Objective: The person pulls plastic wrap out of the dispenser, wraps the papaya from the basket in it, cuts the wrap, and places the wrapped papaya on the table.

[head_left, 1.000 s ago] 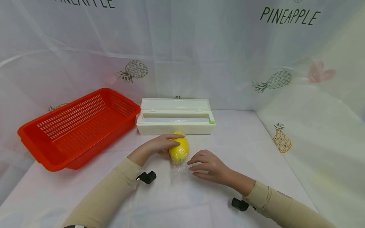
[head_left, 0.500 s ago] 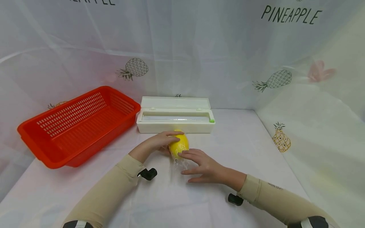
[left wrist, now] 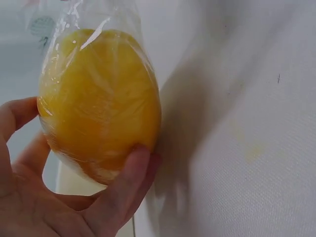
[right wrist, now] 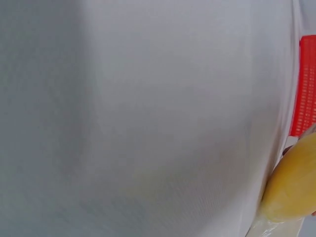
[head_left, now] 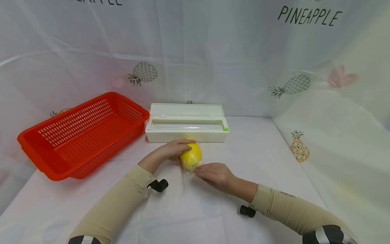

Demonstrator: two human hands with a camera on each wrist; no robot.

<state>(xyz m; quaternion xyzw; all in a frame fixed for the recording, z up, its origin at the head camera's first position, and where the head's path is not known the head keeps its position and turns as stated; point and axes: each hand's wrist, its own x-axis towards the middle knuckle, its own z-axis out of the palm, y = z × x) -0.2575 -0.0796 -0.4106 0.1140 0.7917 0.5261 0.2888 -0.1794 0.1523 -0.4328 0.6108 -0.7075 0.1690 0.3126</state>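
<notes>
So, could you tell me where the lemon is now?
Head view: the wrapped lemon sits mid-table, gripped by the left hand, just before the white dispenser box.

Head view bright, even, diffuse light w/ soft shadows under the arms; wide-angle bend at edges. Left wrist view close, sharp enough: glare streaks on the cling film (left wrist: 94, 29) over the lemon (left wrist: 98, 103), grey shadow beside it. Right wrist view soft, mostly out of focus, dim grey band at left.
</notes>
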